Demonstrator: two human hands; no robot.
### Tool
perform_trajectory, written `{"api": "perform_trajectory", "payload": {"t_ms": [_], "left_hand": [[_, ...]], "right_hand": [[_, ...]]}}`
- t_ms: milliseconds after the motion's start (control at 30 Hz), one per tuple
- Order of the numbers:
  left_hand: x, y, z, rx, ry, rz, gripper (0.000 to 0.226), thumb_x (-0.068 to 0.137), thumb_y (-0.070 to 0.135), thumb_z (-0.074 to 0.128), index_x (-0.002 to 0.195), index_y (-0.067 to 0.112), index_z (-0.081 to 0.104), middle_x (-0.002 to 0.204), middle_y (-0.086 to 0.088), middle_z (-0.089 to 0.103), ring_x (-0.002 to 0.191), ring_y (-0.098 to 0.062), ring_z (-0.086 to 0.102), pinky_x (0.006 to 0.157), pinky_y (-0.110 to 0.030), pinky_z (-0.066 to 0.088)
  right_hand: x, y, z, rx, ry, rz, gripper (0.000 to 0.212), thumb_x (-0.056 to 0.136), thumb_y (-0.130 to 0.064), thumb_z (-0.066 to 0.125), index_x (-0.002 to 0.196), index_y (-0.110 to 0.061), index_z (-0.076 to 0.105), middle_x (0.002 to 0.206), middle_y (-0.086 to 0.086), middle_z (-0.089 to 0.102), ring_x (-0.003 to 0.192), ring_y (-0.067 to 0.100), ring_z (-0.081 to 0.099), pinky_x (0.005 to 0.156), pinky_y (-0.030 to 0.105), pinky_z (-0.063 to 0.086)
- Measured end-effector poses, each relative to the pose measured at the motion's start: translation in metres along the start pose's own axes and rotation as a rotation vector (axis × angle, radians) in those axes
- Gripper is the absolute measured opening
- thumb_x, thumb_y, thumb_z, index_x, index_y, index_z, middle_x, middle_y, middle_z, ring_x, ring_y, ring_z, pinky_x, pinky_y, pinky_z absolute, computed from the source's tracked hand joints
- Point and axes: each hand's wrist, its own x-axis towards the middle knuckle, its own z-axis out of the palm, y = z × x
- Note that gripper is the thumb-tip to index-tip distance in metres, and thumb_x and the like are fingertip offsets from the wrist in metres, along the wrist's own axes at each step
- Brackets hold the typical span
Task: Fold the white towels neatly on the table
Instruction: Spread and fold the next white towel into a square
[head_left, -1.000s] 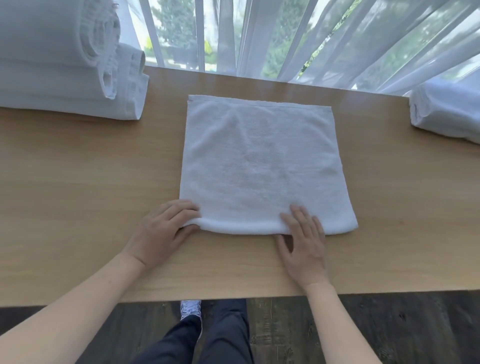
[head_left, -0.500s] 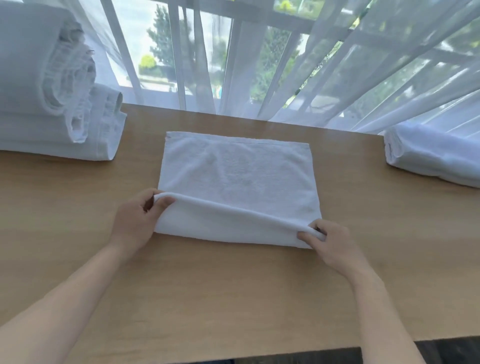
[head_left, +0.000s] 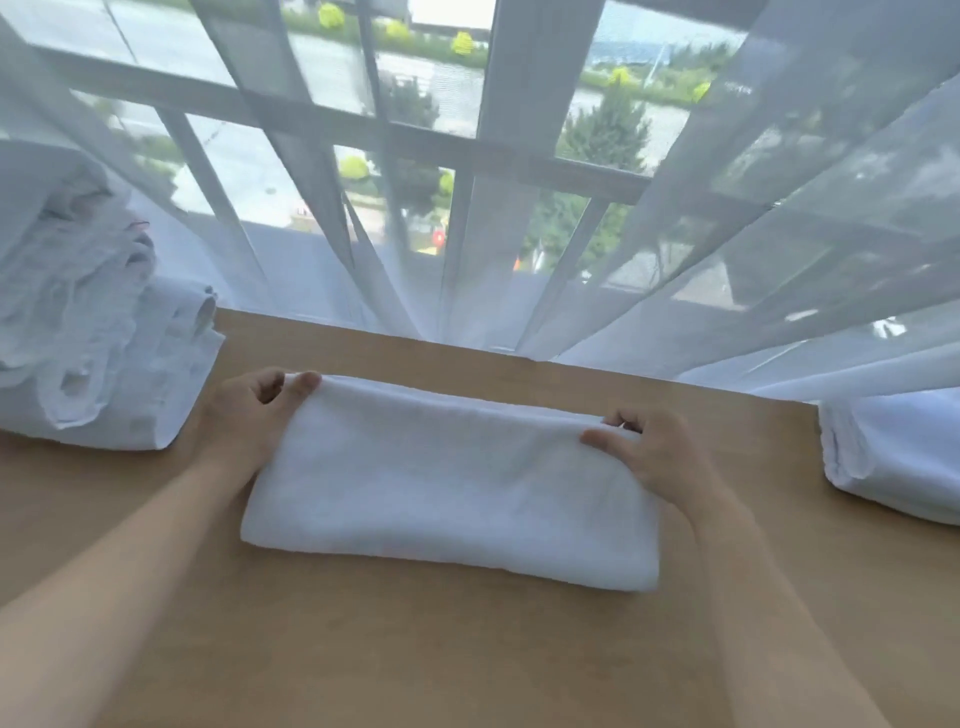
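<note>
Head view: your two bare hands reach forward over a wooden table (head_left: 156, 597) towards a window hung with a sheer curtain (head_left: 675, 234). In the centre of the frame lies a white towel (head_left: 447, 488), folded into a long band whose long axis runs left to right across the picture. Its rounded folded edge faces you at the bottom; its free edges lie along the far side, nearest the window.

Your left hand (head_left: 254, 410) is at the towel's upper left corner, fingers curled, with the thumb on top pinching the far edge. Your right hand (head_left: 649, 447) is at the upper right corner, thumb laid on the cloth and fingers curled over the far edge, gripping it there. So both grips sit on the far long edge, one at each end, and the body of the towel spreads from them towards the bottom of the frame.

My reading is that this fold is being laid down and squared. The next fold would likely run along the long axis, one end brought across to the other; each hand is already at its own end, neither nearer.

A stack of rolled and folded white towels (head_left: 93, 353) fills the left edge, well apart from your left hand. Another folded towel (head_left: 893, 457) sits at the right edge.
</note>
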Motion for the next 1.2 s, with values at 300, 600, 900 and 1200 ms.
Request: {"api": "perform_trajectory", "payload": {"t_ms": [300,600,900,1200], "left_hand": [[0.016,-0.006,0.023,0.331,0.228,0.076,0.041,0.089,0.067,0.055,0.079,0.029,0.062,0.068,0.012,0.062,0.066,-0.015,0.058,0.058,-0.034,0.045],[-0.018,0.019,0.036,0.33,0.222,0.326,0.046,0.098,0.047,0.041,0.124,0.014,0.06,0.131,-0.007,0.06,0.122,-0.03,0.054,0.101,-0.047,0.041],[-0.096,0.047,0.119,0.683,-0.242,0.641,0.059,0.098,0.032,0.022,0.153,0.016,0.039,0.16,-0.004,0.034,0.149,-0.026,0.029,0.124,-0.043,0.018],[-0.07,0.016,0.089,0.85,-0.27,0.472,0.077,0.087,0.072,0.002,0.156,0.042,-0.011,0.164,0.013,-0.023,0.149,-0.011,-0.026,0.121,-0.037,-0.018]], "right_hand": [[0.041,0.015,0.025,0.02,0.111,0.06,0.036,0.072,-0.058,0.077,0.072,-0.029,0.056,0.066,-0.019,0.06,0.06,-0.002,0.053,0.053,0.028,0.034],[0.007,-0.007,0.055,-0.303,0.519,0.019,0.03,0.095,-0.036,0.058,0.117,-0.017,0.063,0.121,0.005,0.06,0.119,0.032,0.051,0.098,0.044,0.032],[-0.045,-0.058,0.155,-0.321,0.24,-0.167,0.053,0.105,-0.033,0.026,0.157,-0.031,0.024,0.167,-0.007,0.01,0.154,0.011,0.0,0.123,0.035,-0.011],[-0.044,-0.024,0.132,-0.442,0.186,-0.109,0.062,0.1,-0.056,0.019,0.158,-0.04,0.005,0.168,-0.007,-0.004,0.154,0.015,-0.009,0.122,0.038,-0.014]]}}
